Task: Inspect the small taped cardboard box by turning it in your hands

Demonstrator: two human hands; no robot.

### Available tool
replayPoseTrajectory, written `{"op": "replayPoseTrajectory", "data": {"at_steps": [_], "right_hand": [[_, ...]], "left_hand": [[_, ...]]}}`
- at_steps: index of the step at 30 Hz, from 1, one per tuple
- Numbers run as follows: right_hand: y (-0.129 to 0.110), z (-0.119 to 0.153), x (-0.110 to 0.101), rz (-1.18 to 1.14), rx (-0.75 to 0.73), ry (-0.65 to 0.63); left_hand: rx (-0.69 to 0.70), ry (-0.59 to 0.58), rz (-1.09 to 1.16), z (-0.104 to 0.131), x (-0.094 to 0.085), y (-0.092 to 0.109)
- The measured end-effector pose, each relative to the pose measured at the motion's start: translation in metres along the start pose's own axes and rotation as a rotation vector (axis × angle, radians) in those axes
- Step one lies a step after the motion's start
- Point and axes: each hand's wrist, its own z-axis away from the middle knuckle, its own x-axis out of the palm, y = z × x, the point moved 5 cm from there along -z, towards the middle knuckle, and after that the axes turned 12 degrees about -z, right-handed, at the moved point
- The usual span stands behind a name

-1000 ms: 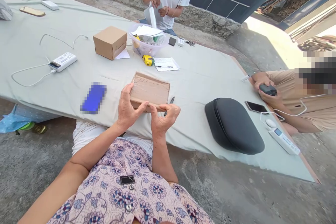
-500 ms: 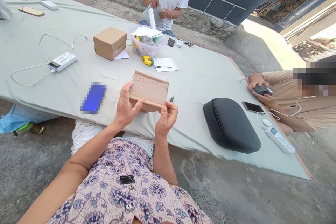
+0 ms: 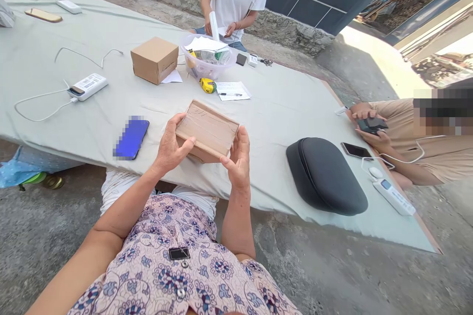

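Between my two hands is a small brown cardboard box (image 3: 209, 128), tilted a little, with clear wrinkled film or tape across its upper face. My left hand (image 3: 172, 145) grips its left side, the thumb lying on the near edge. My right hand (image 3: 238, 157) holds the right end, thumb at the near corner and fingers along the side. The box's underside is hidden, so I cannot tell whether it touches the table. Left of it lies a phone (image 3: 131, 139) with a blurred blue screen.
Beyond the box are a larger cardboard box (image 3: 154, 60), a yellow tape measure (image 3: 207, 85), a notepad (image 3: 232, 91) with a pen, and a filled plastic basket (image 3: 209, 70). A black case (image 3: 327, 176) sits at right; a power bank (image 3: 88, 86) at left. Two people sit at the table.
The box has turned slightly and tilted. My right hand has shifted up along its right end, with the fingers now spread against the side; my left hand has moved slightly left.
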Motion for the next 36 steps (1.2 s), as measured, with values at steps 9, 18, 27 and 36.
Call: {"op": "replayPoseTrajectory", "data": {"at_steps": [9,18,27,36], "right_hand": [[-0.002,-0.009,-0.01,-0.043,0.057,0.245],[-0.017,0.004,-0.005,0.037,-0.02,0.466],[-0.018,0.02,0.023,0.015,0.058,0.386],[-0.008,0.015,0.017,0.029,0.004,0.351]], "left_hand": [[-0.202,0.096,-0.03,0.005,-0.004,-0.02],[-0.083,0.056,0.085,0.019,0.006,0.003],[-0.139,-0.128,0.161,0.008,0.013,0.007],[-0.143,0.027,0.003,0.005,0.002,0.009]]}}
